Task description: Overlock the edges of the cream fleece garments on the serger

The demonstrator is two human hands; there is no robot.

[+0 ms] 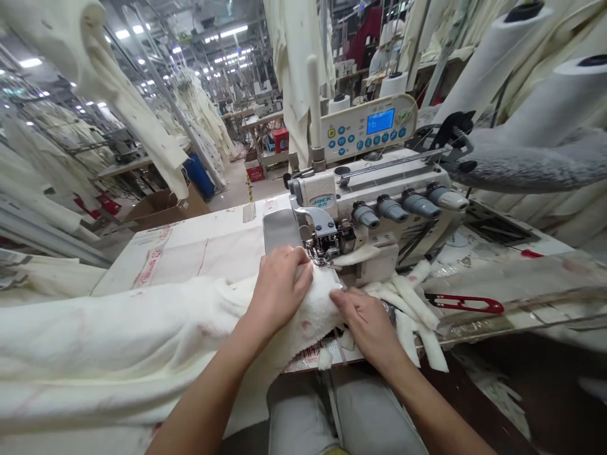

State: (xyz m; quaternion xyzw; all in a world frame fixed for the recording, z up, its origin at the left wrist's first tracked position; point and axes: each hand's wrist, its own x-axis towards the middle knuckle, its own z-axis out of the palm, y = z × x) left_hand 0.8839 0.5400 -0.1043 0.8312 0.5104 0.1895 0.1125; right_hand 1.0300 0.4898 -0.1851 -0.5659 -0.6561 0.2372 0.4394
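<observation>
A thick cream fleece fabric lies across the table and runs up to the presser foot of a white overlock sewing machine. My left hand rests on top of the fabric just in front of the foot, fingers curled and pressing the cloth down. My right hand pinches the fabric's right edge beside the machine bed, fingers closed on the cloth.
Cut fleece strips pile up right of the machine. Red thread snips lie beyond them. A control panel with a blue screen stands behind the machine. Thread cones and hanging cream garments surround the table.
</observation>
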